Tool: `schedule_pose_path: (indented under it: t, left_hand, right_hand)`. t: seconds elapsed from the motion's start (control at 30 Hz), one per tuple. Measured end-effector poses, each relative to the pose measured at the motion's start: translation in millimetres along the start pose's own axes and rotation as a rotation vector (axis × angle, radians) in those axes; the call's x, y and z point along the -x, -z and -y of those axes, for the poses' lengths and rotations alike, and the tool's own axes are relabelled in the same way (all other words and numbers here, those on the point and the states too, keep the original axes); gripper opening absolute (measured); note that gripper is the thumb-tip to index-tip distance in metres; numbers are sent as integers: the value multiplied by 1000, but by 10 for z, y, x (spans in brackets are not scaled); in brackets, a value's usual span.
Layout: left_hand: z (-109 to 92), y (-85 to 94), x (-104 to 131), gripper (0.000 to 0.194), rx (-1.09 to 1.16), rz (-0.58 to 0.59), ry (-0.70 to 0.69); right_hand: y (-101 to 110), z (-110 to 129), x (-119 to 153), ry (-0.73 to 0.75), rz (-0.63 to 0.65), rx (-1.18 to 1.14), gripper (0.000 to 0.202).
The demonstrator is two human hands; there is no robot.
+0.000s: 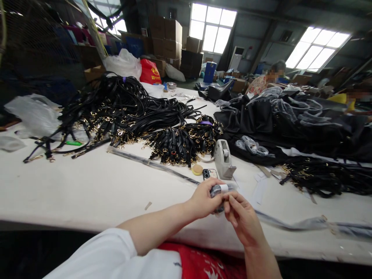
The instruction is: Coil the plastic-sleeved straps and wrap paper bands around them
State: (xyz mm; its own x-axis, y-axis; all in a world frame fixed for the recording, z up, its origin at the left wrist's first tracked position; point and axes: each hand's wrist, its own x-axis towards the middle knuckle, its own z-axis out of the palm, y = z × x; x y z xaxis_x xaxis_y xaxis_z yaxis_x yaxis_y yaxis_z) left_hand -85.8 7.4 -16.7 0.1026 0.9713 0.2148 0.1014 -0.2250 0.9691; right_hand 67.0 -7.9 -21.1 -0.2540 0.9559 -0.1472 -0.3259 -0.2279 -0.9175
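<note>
Near the table's front edge, my left hand (207,198) is wrapped round a dark strap bundle (215,190) in clear plastic, with a white band round it. My right hand (238,212) pinches at the near side of that bundle, its fingertips touching the white band's lower end; whether something thin is between them is too small to tell. Just beyond the hands lie a phone (209,174) and a grey tape dispenser (223,159). A long plastic-wrapped strap (151,163) runs from the upper left toward my left hand.
Heaps of black straps with gold buckles (174,145) cover the table's middle and left. Black bags (261,116) are piled at the right, beside more straps (325,176). A round yellow item (197,169) lies near the phone. Another wrapped strap (293,224) lies at right. People sit beyond.
</note>
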Motion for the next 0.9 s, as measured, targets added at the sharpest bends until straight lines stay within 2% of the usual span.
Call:
schedule_pose_path:
  t: [0.1,0.33,0.53,0.6,0.73,0.8,0.9]
  left_hand:
    - [-28,22,-8,31,57,5,73]
    - [-67,49,2,31,88,12,96]
    - [-124,63,17,30,36,-7,5]
    - [-130,67,17,31,100,-12,60]
    - [-114,66,13,37,351,-24,253]
    - [-106,62,16,39,408,-40,273]
    - [-100,52,33,40,380,-50,248]
  right_hand:
    - [9,-38,11,-18,-10,10,27]
    - [17,-53,50,-27,-17,-17,27]
    - [12,-24,89,-41,17,-147,26]
    - [4,-37,92,-35,-14,-82,26]
    - [-17,-94,86,-9,-61,123,31]
    - [-27,-123,79,16,-74,197,33]
    - [-31,-146,79,39,-97,220,33]
